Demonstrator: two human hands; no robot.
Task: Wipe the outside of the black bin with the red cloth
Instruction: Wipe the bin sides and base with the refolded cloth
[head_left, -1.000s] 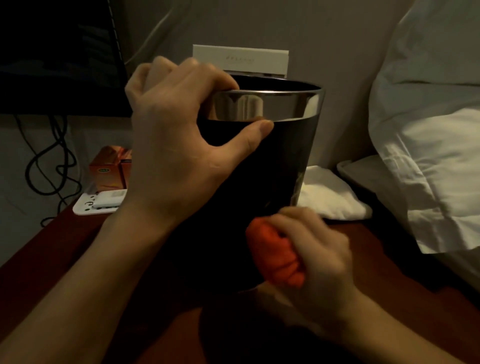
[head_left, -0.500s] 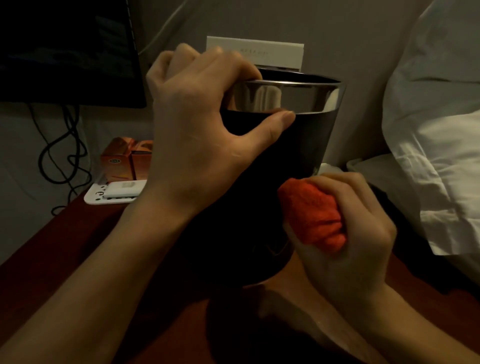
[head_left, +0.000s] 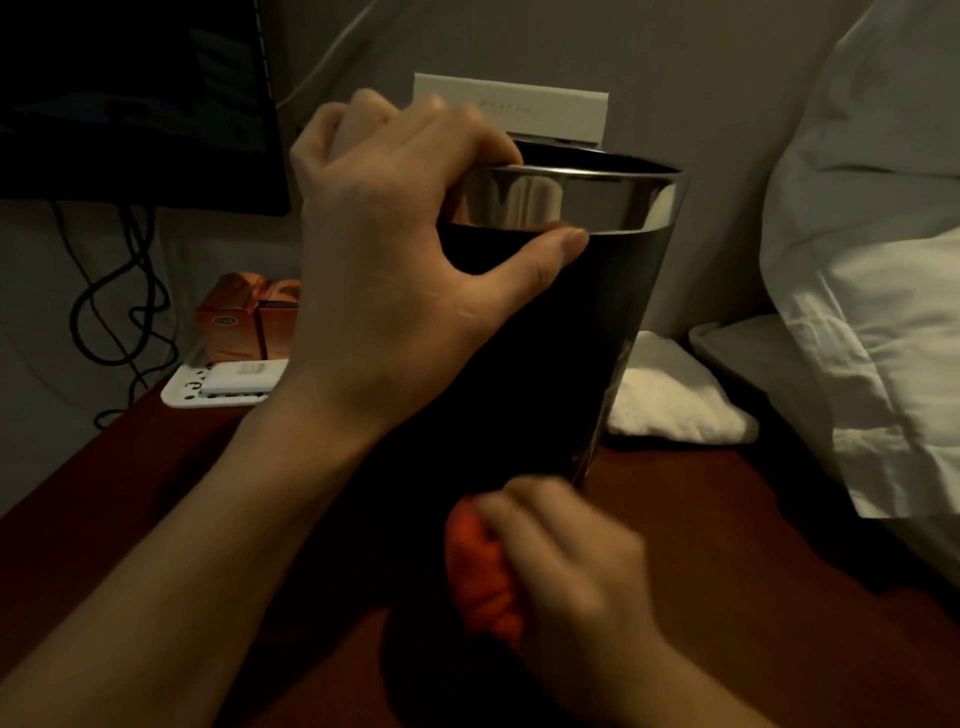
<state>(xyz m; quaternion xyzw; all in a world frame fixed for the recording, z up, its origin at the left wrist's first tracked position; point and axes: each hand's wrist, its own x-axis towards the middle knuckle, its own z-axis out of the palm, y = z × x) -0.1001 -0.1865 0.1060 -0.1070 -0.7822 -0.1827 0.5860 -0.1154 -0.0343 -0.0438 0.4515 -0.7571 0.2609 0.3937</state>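
The black bin (head_left: 561, 353) with a shiny metal rim band stands on a dark red table (head_left: 156, 509). My left hand (head_left: 395, 270) grips the bin's rim, fingers curled over the top edge and thumb pressed on the outside just under the metal band. My right hand (head_left: 571, 577) holds the bunched red cloth (head_left: 480, 577) low against the bin's near side, close to its base. The right hand is blurred by motion. The bin's bottom edge is hidden behind my hands.
A dark monitor (head_left: 130, 104) with hanging black cables (head_left: 119, 291) is at the left. An orange box (head_left: 244, 317) and a white tray (head_left: 218, 384) sit behind my left wrist. A folded white towel (head_left: 670, 400) lies behind the bin. White pillows (head_left: 872, 291) fill the right side.
My right hand has slid the red cloth down the bin's side from mid-height to near the base. My left hand has kept its grip on the rim.
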